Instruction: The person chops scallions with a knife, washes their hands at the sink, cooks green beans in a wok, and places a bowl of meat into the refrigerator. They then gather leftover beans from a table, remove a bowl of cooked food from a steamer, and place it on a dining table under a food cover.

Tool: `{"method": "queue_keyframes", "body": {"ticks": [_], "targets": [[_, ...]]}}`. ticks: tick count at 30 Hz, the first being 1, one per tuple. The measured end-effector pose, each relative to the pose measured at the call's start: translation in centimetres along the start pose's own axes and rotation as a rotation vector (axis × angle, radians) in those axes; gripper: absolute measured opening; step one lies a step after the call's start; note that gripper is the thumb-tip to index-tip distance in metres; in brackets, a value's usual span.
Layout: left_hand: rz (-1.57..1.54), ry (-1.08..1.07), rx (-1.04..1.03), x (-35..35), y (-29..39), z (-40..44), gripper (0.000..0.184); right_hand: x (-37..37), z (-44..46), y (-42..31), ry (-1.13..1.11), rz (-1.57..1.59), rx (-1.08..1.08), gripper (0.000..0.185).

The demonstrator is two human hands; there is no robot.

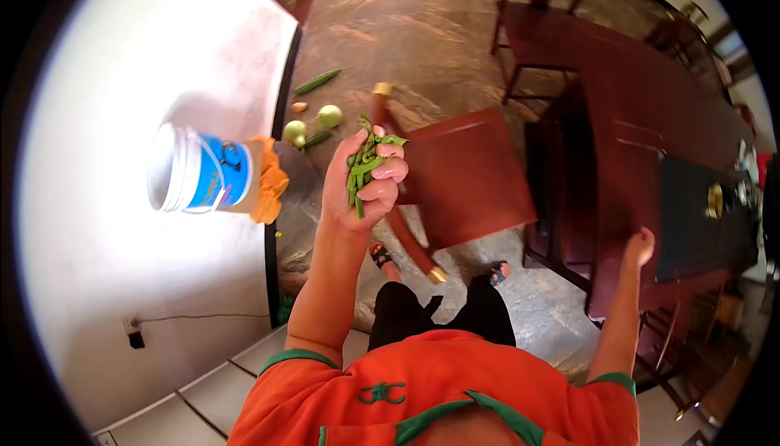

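My left hand [364,176] is raised at the middle of the view, its palm side toward me. Its fingers are wrapped round a bunch of cut green bean pieces [363,171], some ends and a leafy bit sticking out above the thumb. Far to the right, my right hand [641,247] is closed beside the edge of the dark red table [605,202]. Its fingers are curled, and whether anything is inside them is hidden.
A dark red chair [471,178] stands before me. On the floor by the wall lie a long green gourd [317,81] and pale green round vegetables [328,116]. A white and blue bucket [215,171] and orange cloth [272,182] are at left. A black mat [691,218] covers part of the table.
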State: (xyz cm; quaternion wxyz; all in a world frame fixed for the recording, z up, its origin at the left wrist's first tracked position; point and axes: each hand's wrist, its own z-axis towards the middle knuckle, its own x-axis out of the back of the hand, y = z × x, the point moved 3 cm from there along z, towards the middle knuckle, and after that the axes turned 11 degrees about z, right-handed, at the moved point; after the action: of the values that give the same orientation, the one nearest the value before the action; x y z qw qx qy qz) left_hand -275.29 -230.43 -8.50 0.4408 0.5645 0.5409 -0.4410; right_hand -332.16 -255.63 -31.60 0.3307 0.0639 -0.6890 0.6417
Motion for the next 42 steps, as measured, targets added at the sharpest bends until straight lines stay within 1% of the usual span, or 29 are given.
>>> {"method": "queue_keyframes", "body": {"ticks": [1,4,5,7,8,9,11,12,13,15,17,22,24,27,28,29,31,33,34,35,39,41,42], "targets": [[-0.014,0.016,-0.021,0.9,2.7,-1.7,0.016,-1.3,0.4,2.0,0.062,0.281,-0.198,0.026],[0.036,0.074,-0.039,3.0,9.8,-6.7,0.015,-6.0,-4.8,-4.5,-0.078,1.125,-0.594,0.038],[0.04,0.092,-0.042,3.5,12.1,-8.1,0.015,-7.9,-7.4,-7.9,-0.19,1.256,-0.639,0.041],[0.032,0.13,-0.048,4.5,16.9,-11.6,0.015,-12.4,-14.7,-17.1,-0.423,1.494,-0.729,0.049],[0.053,0.135,-0.057,5.0,18.9,-13.0,0.015,-14.6,-18.2,-22.0,-0.444,1.561,-0.757,0.05],[0.039,0.123,-0.072,5.3,21.1,-14.2,0.015,-16.8,-21.3,-25.8,-0.484,1.653,-0.813,0.042],[0.002,0.12,-0.086,5.9,25.2,-16.4,0.017,-20.9,-25.5,-31.4,-0.709,1.794,-0.853,0.033],[-0.005,0.152,-0.101,5.8,27.2,-17.0,0.016,-22.6,-27.3,-34.0,-0.826,1.805,-0.91,0.027],[-0.015,0.136,-0.122,5.6,29.0,-17.4,0.016,-24.1,-29.0,-36.5,-0.942,1.808,-0.968,0.022],[-0.03,0.094,-0.161,5.7,32.5,-17.1,0.016,-26.7,-31.9,-40.3,-1.022,1.741,-1.009,0.018],[-0.043,0.053,-0.175,5.7,36.0,-15.9,0.016,-29.1,-33.3,-42.4,-1.011,1.629,-1.047,0.018],[-0.029,0.002,-0.192,4.5,45.5,-8.9,0.015,-37.2,-30.5,-46.4,-0.859,1.396,-0.94,0.017],[-0.029,-0.034,-0.193,3.6,49.2,-5.1,0.015,-42.0,-27.7,-48.4,-0.806,1.321,-0.885,0.018],[-0.073,-0.05,-0.187,2.5,54.6,0.3,0.016,-51.7,-25.8,-52.4,-0.782,1.264,-0.955,0.02],[-0.042,-0.027,-0.174,2.2,56.4,2.1,0.016,-55.4,-25.9,-53.6,-0.834,1.235,-1.014,0.02],[-0.005,-0.031,-0.178,1.2,57.7,4.5,0.016,-59.4,-26.0,-54.8,-0.954,1.223,-1.055,0.019],[-0.028,-0.035,-0.151,0.3,60.9,8.1,0.016,-65.8,-28.7,-59.7,-1.079,1.18,-1.194,0.018],[0.003,0.044,-0.191,0.0,64.3,11.8,0.015,-72.1,-30.6,-63.2,-1.187,1.123,-1.263,0.019],[0.019,0.082,-0.214,0.1,65.9,13.6,0.014,-75.5,-31.1,-64.2,-1.3,1.074,-1.263,0.019],[0.018,0.084,-0.216,0.1,67.5,15.7,0.014,-78.4,-31.3,-65.9,-1.343,1.023,-1.231,0.02],[0.001,0.096,-0.215,1.0,74.5,23.9,0.015,-88.2,-29.3,-72.2,-1.445,0.836,-1.185,0.021],[-0.023,0.076,-0.221,0.5,79.0,27.9,0.014,-93.6,-26.5,-73.7,-1.493,0.885,-1.174,0.021],[0.037,0.018,-0.212,0.3,81.5,30.3,0.016,-96.8,-24.7,-75.1,-1.522,0.915,-1.164,0.021]]}}
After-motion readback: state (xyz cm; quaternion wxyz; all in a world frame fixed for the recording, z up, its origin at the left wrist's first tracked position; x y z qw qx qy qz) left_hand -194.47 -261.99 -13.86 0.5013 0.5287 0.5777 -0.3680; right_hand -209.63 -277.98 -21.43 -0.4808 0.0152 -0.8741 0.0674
